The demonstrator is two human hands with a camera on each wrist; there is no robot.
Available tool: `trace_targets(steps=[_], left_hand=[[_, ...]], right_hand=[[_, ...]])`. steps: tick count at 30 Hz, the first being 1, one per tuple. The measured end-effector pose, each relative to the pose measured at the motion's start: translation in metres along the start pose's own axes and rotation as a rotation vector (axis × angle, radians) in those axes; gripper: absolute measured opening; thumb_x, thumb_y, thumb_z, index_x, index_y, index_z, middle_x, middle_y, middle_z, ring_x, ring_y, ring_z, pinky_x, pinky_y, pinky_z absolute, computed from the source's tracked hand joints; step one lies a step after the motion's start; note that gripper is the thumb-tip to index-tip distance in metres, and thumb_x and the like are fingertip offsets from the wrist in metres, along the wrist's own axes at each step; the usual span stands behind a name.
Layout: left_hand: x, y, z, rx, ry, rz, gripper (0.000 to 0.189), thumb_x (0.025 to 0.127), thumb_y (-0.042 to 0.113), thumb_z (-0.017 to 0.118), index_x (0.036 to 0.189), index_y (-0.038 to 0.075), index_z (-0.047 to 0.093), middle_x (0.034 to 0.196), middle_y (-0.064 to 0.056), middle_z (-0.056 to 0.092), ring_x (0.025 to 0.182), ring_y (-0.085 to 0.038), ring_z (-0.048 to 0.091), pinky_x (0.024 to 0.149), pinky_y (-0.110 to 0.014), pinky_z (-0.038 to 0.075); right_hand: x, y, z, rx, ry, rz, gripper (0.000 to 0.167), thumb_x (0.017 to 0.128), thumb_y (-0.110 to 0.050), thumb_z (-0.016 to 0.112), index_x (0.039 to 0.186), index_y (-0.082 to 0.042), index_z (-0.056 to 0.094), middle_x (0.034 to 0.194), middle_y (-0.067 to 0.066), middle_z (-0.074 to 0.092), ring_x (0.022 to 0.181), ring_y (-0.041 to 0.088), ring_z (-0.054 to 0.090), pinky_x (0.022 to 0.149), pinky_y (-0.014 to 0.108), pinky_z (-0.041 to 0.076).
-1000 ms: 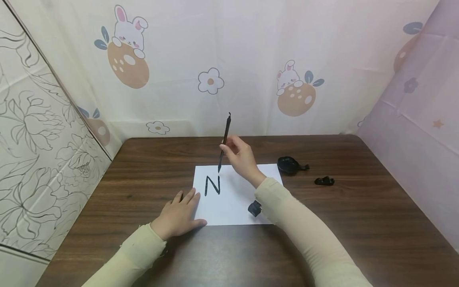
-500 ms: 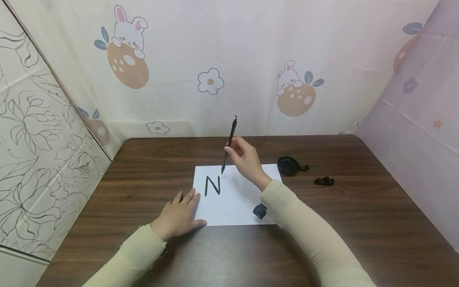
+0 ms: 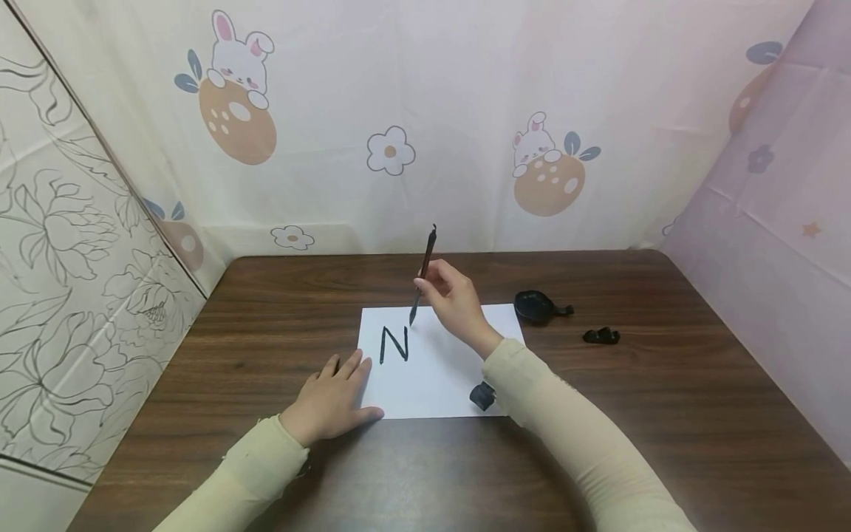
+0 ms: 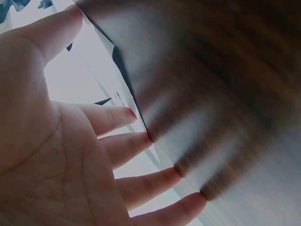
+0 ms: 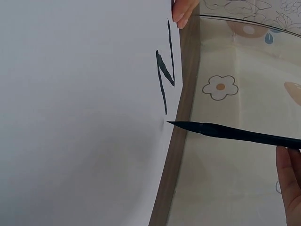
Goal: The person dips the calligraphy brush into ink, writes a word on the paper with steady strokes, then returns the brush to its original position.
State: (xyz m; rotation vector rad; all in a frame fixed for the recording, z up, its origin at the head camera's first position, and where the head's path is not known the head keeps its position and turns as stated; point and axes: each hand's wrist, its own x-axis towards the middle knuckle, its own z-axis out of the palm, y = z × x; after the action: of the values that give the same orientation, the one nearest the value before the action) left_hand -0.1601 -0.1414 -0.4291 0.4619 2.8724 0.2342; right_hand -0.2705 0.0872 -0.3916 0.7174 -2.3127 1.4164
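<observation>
My right hand (image 3: pixel 453 299) pinches a dark writing brush (image 3: pixel 427 255) between thumb and fingers, its handle leaning up and away. The pointed tip is close over the white sheet of paper (image 3: pixel 435 384), just right of a black painted letter N (image 3: pixel 395 345). In the right wrist view the brush (image 5: pixel 225 131) points at the paper near the end of one stroke. My left hand (image 3: pixel 330 397) lies with spread, straight fingers on the paper's left edge. Its fingertips reach the paper's edge and the table in the left wrist view, where the hand (image 4: pixel 70 155) shows its palm side.
A black ladle-shaped ink dish (image 3: pixel 534 307) stands at the paper's upper right corner. Right of it lies a small black brush rest (image 3: pixel 601 336). A dark wrist camera (image 3: pixel 482 396) hangs under the right sleeve. The wooden table (image 3: pixel 279 295) ends at a printed curtain (image 3: pixel 452 148).
The right hand has shifted slightly right, then a little down, bringing the brush tip from above the N's right stroke to just beside it. The left hand stays in place.
</observation>
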Motion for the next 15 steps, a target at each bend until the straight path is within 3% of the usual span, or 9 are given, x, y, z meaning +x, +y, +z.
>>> trace_targets(steps=[15], left_hand=[[-0.0008, 0.0015, -0.0011, 0.004, -0.005, -0.002, 0.088, 0.085, 0.061, 0.064, 0.151, 0.009, 0.037, 0.160, -0.014, 0.029, 0.142, -0.051, 0.029, 0.105, -0.068, 0.033]], right_hand=[[-0.0029, -0.0011, 0.0004, -0.021, -0.024, 0.038, 0.014, 0.096, -0.017, 0.064, 0.109, -0.012, 0.062, 0.093, 0.004, 0.065, 0.090, 0.016, 0.062, 0.084, 0.036, 0.055]])
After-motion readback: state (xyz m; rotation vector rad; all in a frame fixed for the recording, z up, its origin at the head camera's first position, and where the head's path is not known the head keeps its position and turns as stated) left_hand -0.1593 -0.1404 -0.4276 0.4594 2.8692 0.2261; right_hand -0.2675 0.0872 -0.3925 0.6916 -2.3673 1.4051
